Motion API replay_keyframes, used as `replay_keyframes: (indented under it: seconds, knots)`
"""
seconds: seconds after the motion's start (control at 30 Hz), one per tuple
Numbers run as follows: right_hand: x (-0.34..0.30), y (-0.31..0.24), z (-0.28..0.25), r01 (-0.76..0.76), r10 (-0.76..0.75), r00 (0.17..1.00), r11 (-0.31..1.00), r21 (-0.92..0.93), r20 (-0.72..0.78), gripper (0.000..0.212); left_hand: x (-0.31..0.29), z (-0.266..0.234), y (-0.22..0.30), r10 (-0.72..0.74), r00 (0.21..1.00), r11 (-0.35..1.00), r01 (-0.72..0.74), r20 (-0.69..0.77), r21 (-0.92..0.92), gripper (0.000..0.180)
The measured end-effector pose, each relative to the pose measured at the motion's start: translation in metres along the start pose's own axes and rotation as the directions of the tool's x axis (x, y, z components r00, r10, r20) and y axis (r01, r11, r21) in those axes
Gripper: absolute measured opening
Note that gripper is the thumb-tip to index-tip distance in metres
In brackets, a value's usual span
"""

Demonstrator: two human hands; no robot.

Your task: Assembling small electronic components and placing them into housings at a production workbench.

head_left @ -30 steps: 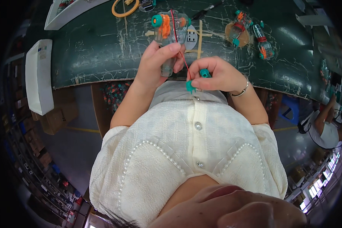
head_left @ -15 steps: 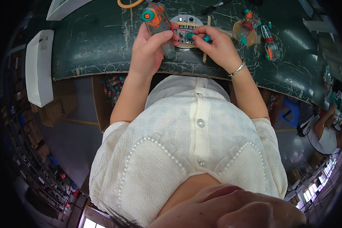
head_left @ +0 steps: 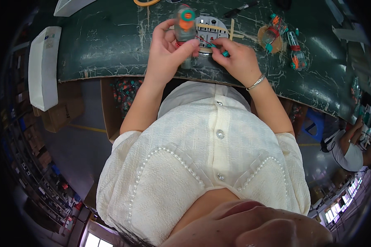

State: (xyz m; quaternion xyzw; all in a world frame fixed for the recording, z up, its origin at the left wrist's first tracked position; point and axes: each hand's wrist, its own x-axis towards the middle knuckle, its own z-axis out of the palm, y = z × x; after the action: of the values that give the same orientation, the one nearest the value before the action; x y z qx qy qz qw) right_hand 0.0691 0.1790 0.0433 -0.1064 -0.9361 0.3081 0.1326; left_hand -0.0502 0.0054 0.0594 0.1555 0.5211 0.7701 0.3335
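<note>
My left hand grips a small clear plastic cylinder part with a teal ring and an orange coil at its top, held upright over the dark green worktable. A thin red wire runs from it toward my right hand, which pinches a small teal piece between thumb and fingers. Just behind both hands lies a round grey fixture plate with slots. A bracelet sits on my right wrist.
Two more clear parts with orange coils and teal caps lie at the right on the table, near a tan disc. A black pen lies at the back. A white box stands at the left. Another person sits at the far right.
Both hands have moved away from my body and up over the table to the grey plate. The cylinder part went with my left hand and now stands more upright.
</note>
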Motion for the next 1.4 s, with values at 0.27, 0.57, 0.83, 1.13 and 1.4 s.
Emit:
replay_keyframes:
  seconds: [0.27, 0.57, 0.83, 1.13, 1.4]
  knots:
    - [0.005, 0.0, -0.043, -0.375, 0.234, 0.918, 0.249, 0.893, 0.321, 0.045, -0.014, 0.026, -0.002, 0.251, 0.965, 0.854, -0.256, 0.071, 0.454, 0.076]
    - [-0.014, -0.042, -0.048, 0.039, 0.014, 0.995, 0.848, 0.528, -0.095, 0.063, -0.02, 0.044, 0.011, 0.121, 0.984, 0.823, -0.171, 0.127, 0.542, 0.08]
    - [-0.015, -0.038, -0.054, 0.105, -0.09, 0.994, 0.887, 0.45, -0.055, 0.068, -0.018, 0.037, 0.002, 0.204, 0.949, 0.775, -0.307, 0.241, 0.552, 0.084]
    - [-0.021, -0.037, -0.051, -0.088, 0.012, 0.993, 0.749, 0.657, 0.12, 0.08, -0.024, 0.036, 0.0, 0.145, 0.94, 0.532, -0.337, 0.308, 0.777, 0.093]
    - [-0.013, -0.04, -0.032, 0.0, 0.03, 0.999, 0.665, 0.747, -0.027, 0.086, -0.026, 0.036, -0.009, 0.208, 0.929, 0.477, -0.369, 0.305, 0.798, 0.093]
